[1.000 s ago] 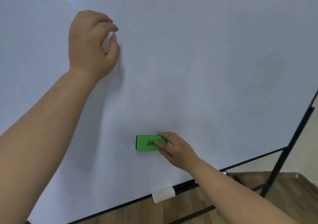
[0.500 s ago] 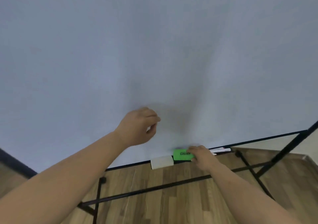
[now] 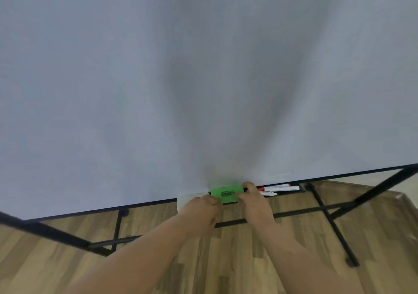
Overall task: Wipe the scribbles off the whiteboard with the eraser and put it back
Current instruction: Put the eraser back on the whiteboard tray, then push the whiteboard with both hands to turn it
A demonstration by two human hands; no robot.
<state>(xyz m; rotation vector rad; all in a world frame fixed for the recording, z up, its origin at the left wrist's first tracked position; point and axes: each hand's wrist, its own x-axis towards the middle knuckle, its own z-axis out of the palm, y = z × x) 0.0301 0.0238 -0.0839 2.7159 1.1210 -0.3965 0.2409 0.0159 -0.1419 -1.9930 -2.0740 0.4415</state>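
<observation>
Below our fingers (image 3: 248, 186) we see a wood-plank floor (image 3: 226, 259) crossed by the stand's black metal bars (image 3: 294, 213), evenly lit.

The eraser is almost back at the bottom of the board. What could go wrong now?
The green eraser sits at the whiteboard's lower edge, pinched between the left hand and right hand; released carelessly, it might slip to the floor. The right hand could also nudge the markers lying beside it.

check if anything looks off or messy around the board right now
Nothing stands out. The whiteboard shows no scribbles, only shadows. Both hands, left hand and right hand, touch the green eraser at the bottom edge, beside the markers.
</observation>
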